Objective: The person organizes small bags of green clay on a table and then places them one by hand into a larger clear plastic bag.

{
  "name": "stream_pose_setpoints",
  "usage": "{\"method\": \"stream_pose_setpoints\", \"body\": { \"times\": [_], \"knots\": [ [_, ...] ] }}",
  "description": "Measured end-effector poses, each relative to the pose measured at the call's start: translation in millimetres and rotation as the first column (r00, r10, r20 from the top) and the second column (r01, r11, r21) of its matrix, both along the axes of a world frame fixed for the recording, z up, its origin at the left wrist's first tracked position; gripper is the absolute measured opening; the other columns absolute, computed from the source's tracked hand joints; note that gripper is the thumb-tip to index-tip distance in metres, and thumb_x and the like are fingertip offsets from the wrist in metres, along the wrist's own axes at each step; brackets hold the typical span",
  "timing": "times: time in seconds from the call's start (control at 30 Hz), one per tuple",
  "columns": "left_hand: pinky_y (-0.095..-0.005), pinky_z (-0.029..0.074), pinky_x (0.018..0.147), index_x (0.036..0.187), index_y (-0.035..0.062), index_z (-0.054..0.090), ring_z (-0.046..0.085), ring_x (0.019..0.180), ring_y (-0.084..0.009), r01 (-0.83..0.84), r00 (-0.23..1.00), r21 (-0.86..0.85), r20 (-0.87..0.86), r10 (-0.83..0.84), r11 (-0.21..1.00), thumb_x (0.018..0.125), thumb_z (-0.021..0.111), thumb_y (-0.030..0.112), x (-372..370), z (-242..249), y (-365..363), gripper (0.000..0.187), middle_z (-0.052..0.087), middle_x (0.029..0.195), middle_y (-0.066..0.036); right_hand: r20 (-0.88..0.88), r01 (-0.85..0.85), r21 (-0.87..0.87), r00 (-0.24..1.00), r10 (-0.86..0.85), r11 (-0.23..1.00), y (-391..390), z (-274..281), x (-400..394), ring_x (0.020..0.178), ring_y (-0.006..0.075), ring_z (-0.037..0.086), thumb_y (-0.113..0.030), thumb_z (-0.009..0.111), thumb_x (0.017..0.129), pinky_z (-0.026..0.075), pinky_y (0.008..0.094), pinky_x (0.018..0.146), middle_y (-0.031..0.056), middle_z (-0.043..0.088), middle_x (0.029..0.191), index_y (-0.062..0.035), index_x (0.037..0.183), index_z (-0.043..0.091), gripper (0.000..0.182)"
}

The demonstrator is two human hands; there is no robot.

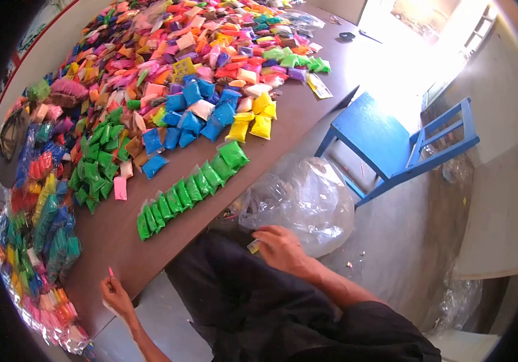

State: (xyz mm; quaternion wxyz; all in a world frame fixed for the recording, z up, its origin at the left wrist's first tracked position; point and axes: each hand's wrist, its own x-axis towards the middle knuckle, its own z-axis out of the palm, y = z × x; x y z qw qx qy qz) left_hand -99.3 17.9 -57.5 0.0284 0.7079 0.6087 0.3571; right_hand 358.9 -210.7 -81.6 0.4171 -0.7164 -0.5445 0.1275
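My left hand [116, 297] is at the near left edge of the brown table, its fingers closed on a small pink pointed piece [111, 272]. Over my lap, beside the table edge, my right hand [280, 246] pinches a small yellowish piece [254, 245], mostly hidden by the fingers. A slanting row of green packets [185, 192] lies on the table between my hands and the big pile. Behind that row are blue packets [191, 123] and yellow packets [261, 125]. More green packets [96, 158] are heaped to the left, near a single pink packet [120, 188].
A large mixed heap of coloured packets [168, 51] covers the far part of the table [105, 247]. Bagged packets [44, 241] crowd the left side. A clear plastic bag [313, 205] sits on the floor at right, before a blue chair [376, 133]. Dark scissors [347, 37] lie far back.
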Motion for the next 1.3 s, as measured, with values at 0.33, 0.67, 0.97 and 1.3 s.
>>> {"method": "stream_pose_setpoints", "body": {
  "times": [0.33,0.67,0.97,1.3],
  "knots": [
    [-0.0381,0.057,0.080,0.118,0.0003,0.068,0.071,0.090,-0.0262,0.020,0.987,0.024,-0.158,-0.016,1.000,0.103,0.062,0.006,-10.5,-14.4,69.3,0.018,0.073,0.102,-0.014,-0.020,0.297,-0.405,0.942,-0.334,0.865,41.5,-132.1,121.7,0.117,0.0407,0.068,-0.016,0.073,0.090,0.056,0.0487,0.099,0.0174,0.071,0.128,-0.0108,0.122,0.076,0.033],
    [-0.0373,0.056,0.082,0.130,-0.0005,0.068,0.068,0.101,-0.0293,-0.031,0.947,-0.004,-0.321,0.028,0.999,0.105,0.065,0.012,-18.9,-12.5,78.4,0.028,0.070,0.120,-0.017,0.068,0.275,-0.333,0.961,-0.268,0.902,168.1,-229.8,185.7,0.127,0.0416,0.063,-0.021,0.070,0.093,0.058,0.0496,0.097,0.0194,0.068,0.137,-0.0134,0.138,0.067,0.046],
    [-0.0431,0.055,0.101,0.136,-0.0034,0.065,0.066,0.117,-0.0357,-0.013,0.953,0.083,-0.299,0.037,0.996,0.108,0.063,0.022,-40.9,3.7,63.0,0.037,0.068,0.133,-0.021,-0.454,0.547,-0.227,0.673,-0.585,0.806,94.4,-202.6,203.8,0.098,0.0294,0.076,-0.015,0.067,0.100,0.060,0.0406,0.085,0.0107,0.077,0.102,-0.0076,0.113,0.071,0.015],
    [-0.0370,0.056,0.093,0.129,-0.0019,0.068,0.069,0.107,-0.0278,0.426,0.900,0.066,-0.137,-0.415,0.902,0.106,0.066,0.019,183.2,110.0,-28.3,0.032,0.070,0.129,-0.017,-0.942,0.872,0.017,0.178,-0.284,0.490,-47.1,-47.3,209.8,0.096,0.0177,0.073,-0.024,0.066,0.108,0.062,0.0364,0.083,0.0051,0.074,0.108,-0.0073,0.109,0.065,0.016]
  ]
}}
